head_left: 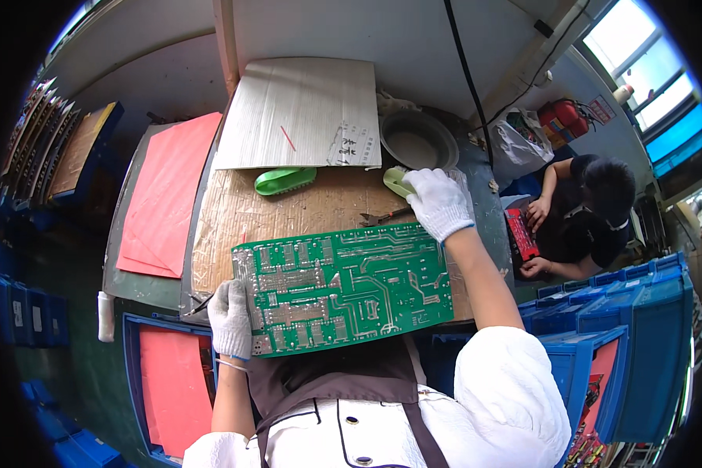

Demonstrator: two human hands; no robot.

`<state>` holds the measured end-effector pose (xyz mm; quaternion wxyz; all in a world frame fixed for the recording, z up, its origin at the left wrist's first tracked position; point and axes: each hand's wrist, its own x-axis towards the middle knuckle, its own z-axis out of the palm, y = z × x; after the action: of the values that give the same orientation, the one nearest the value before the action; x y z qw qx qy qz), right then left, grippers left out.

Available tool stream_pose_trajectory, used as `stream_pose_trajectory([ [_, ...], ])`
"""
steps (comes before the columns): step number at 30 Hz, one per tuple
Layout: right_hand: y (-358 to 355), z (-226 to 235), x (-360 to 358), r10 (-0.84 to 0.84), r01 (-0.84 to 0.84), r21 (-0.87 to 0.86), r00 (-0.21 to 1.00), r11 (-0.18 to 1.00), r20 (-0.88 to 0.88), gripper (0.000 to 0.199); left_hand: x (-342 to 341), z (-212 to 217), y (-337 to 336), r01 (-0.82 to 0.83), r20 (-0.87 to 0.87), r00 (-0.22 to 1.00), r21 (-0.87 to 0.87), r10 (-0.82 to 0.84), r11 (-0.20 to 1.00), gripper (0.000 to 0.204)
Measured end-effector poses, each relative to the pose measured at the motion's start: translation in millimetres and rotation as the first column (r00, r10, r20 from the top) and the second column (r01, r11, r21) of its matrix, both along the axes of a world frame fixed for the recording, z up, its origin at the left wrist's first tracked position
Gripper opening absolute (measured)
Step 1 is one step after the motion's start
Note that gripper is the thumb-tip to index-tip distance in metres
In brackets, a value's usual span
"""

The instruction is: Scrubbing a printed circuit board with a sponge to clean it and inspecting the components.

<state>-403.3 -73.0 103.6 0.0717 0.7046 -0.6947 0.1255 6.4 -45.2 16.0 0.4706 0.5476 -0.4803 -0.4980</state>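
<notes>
A large green circuit board (351,288), solder side up, lies tilted across the near edge of the table in front of me. Wearing a white glove, my left hand (231,318) grips its left edge, the thumb side against the board. My right hand (440,204), also gloved, reaches past the board's far right corner and closes on a pale green scrub brush (398,182); the glove hides part of it. Below that hand lies a pair of cutting pliers (384,218) with dark handles. Another green scrub brush (285,181), bristles down, rests farther left.
Cardboard (222,207) covers the table, with a pale sheet (304,109) at the back. A grey basin (420,140) stands back right. Pink sheets (168,195) lie left. Blue crates (136,374) flank me. At right, a co-worker (593,210) handles a red board (520,232).
</notes>
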Motion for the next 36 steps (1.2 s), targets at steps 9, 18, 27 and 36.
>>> stream_pose_trajectory([
  [9, -59, 0, 83, 0.458, -0.489, -0.083, 0.854, 0.868, -0.248, 0.023, 1, 2, 0, 0.041, -0.048, 0.998, 0.018, -0.040, 0.999, 0.028],
  [18, -170, -71, 180, 0.468, -0.482, -0.310, 0.875, 0.819, -0.124, 0.020, 0, -2, -6, 0.085, -0.015, 0.996, -0.021, -0.085, 0.996, 0.029],
  [27, -109, 29, 147, 0.215, -0.247, 0.021, 0.880, 0.969, 0.424, 0.023, 4, 1, -4, 0.065, -0.003, 0.998, 0.004, -0.065, 0.998, 0.027],
  [36, -165, 12, -107, -0.515, 0.416, 0.397, 0.837, 0.818, 0.185, 0.072, 6, -8, -5, 0.110, -0.086, 0.991, 0.043, -0.106, 0.993, 0.027],
])
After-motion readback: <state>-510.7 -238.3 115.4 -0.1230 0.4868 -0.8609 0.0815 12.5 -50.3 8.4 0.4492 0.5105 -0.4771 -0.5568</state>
